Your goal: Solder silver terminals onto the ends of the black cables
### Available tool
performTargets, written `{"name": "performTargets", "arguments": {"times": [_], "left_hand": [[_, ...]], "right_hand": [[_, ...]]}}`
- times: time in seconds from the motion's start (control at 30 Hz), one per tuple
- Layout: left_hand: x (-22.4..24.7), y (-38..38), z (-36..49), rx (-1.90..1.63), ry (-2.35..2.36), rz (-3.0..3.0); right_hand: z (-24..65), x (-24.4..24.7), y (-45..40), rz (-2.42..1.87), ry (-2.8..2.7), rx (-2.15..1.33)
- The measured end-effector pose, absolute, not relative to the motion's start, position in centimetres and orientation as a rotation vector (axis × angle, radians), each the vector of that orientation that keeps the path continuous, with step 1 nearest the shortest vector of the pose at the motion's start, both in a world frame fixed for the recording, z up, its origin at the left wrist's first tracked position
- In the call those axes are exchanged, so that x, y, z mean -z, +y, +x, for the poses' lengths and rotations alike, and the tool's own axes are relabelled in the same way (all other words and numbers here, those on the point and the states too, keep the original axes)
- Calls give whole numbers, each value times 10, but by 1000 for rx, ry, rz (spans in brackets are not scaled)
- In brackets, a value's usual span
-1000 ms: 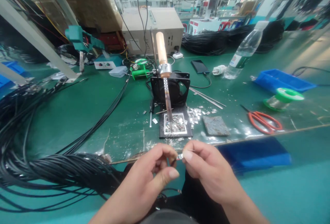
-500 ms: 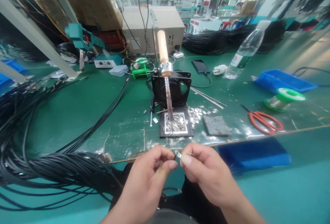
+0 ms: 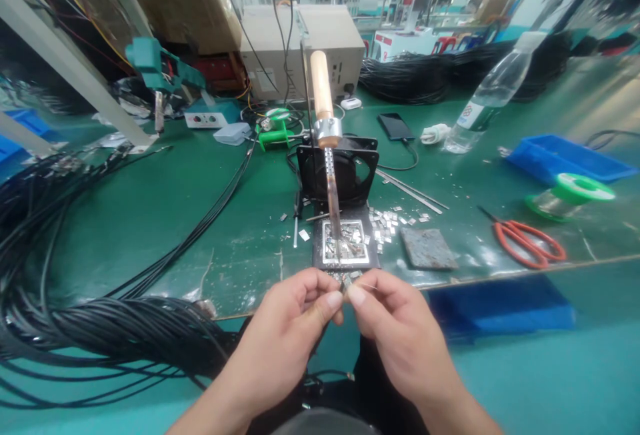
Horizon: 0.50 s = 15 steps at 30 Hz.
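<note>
My left hand point(image 3: 295, 328) is closed in a pinch at the table's front edge, on something too small to make out. Almost touching it, my right hand point(image 3: 400, 328) pinches a small metal piece point(image 3: 348, 281), and a thin wire sticks out past its fingers. Just beyond the fingertips, a soldering iron point(image 3: 325, 98) with a wooden handle points down over a white-framed tray point(image 3: 369, 248) of small metal bits. A black fan point(image 3: 350, 171) stands behind the tray. Loose metal pieces point(image 3: 385, 221) lie to its right.
Black cables point(image 3: 125, 328) cover the left side. A grey pad point(image 3: 429, 248), red-handled scissors point(image 3: 530, 243), a solder spool point(image 3: 570, 196), a blue bin point(image 3: 570, 157) and a bottle point(image 3: 490, 98) are on the right. A blue tray point(image 3: 500, 308) sits below the table edge.
Both hands have moved slightly up in the view, closer to the tray, with their fingertips nearer together. The view has shifted a little, moving the table items on the right farther right.
</note>
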<state>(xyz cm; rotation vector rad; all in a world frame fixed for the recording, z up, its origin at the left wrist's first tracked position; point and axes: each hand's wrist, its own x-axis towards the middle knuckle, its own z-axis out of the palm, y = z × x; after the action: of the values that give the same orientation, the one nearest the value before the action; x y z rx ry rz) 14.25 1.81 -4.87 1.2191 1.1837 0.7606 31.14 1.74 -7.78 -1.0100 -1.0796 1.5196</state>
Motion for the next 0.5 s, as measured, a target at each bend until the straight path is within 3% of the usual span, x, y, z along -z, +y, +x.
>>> {"name": "performTargets", "arguments": {"times": [0.5], "left_hand": [[42, 43, 142, -745, 1114, 995]], "right_hand": [[305, 61, 29, -1146, -1254, -1301]]}}
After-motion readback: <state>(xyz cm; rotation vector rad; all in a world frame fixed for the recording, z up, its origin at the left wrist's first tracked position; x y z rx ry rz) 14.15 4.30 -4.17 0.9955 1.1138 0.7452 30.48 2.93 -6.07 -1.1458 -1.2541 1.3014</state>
